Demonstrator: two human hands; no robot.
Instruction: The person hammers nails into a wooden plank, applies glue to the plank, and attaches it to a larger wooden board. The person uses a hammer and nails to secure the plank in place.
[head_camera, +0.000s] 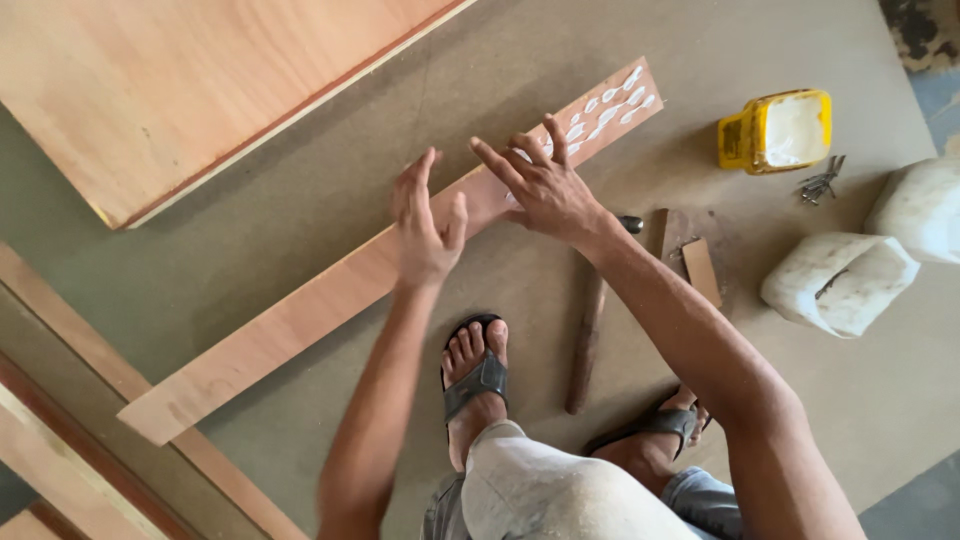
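On brown board floor (300, 200), both hands' fingers spread open over glue-dabbed wood strip (330, 290) w/ tub (775, 130) nearby.

Big reddish-brown plywood sheet (190, 80) top left. Yellow plastic tub of white glue (775, 130) upper right, w/ small pile of grey nails (820, 183) just beside it. Two white sacks (840, 282) at right. Wooden-handled hammer (590, 330) lies btwn the sandalled feet, near small wood offcut (700, 270).

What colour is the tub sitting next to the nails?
The tub is yellow, with white glue inside; the head view shows it best, beside the nails.
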